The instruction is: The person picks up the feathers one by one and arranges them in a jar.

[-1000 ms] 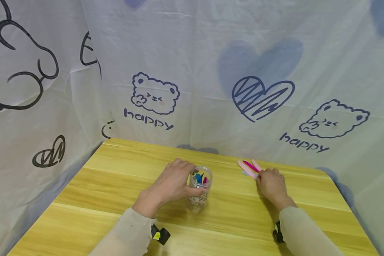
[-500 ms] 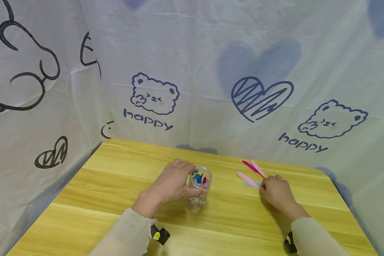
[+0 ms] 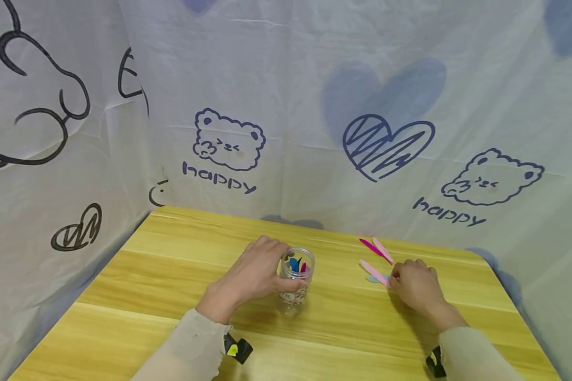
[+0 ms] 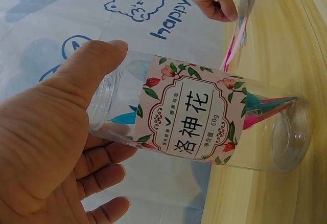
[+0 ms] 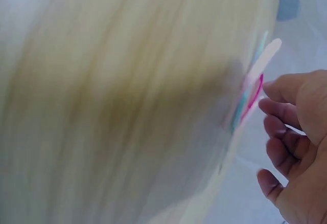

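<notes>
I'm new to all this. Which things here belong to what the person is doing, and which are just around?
Seemingly part of the job:
clear jar, gripped by the left hand
feathers inside the jar
loose feathers by the right hand

Just around:
wooden table
printed cloth behind it

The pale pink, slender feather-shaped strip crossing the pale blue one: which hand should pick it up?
Probably the right hand: it's at one end of the pale pink strip, while the left hand is farther away and gripping the clear, round plastic jar.
</notes>
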`<action>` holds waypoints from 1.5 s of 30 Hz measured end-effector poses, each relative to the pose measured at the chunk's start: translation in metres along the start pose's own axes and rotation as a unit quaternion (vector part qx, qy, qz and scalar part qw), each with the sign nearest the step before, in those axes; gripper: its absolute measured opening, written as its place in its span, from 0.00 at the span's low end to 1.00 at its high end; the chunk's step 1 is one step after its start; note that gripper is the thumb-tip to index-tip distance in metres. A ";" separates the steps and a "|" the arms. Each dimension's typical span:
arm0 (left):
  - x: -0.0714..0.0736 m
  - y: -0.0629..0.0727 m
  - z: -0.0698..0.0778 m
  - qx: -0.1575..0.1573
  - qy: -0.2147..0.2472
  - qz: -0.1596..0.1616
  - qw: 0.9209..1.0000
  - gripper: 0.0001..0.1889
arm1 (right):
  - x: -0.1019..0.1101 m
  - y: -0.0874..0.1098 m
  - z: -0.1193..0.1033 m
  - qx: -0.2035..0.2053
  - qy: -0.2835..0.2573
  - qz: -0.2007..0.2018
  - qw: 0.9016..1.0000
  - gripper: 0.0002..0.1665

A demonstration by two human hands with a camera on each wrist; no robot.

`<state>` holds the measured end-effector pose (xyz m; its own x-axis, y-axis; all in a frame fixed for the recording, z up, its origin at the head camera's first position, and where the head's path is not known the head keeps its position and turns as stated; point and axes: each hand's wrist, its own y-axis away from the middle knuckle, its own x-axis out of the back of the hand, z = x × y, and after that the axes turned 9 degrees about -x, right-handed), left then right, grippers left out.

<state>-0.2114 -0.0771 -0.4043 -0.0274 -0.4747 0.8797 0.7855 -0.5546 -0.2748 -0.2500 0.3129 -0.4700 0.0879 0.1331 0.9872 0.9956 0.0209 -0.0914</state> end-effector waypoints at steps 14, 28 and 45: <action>0.001 -0.001 -0.001 0.000 0.001 -0.001 1.000 0.36 | -0.017 -0.007 -0.010 0.007 -0.004 0.018 1.000 0.04; 0.002 0.000 0.001 0.001 0.000 -0.001 1.000 0.36 | -0.018 -0.008 -0.021 0.030 0.033 0.022 0.999 0.08; 0.001 -0.002 0.000 0.000 0.000 -0.002 1.000 0.36 | -0.021 -0.003 -0.021 0.061 0.057 0.097 0.992 0.09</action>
<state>-0.2128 -0.0769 -0.4029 -0.0302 -0.4717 0.8813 0.7856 -0.5563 -0.2709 -0.2546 0.2891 -0.4876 0.2866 0.0338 0.9575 0.9490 0.1268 -0.2886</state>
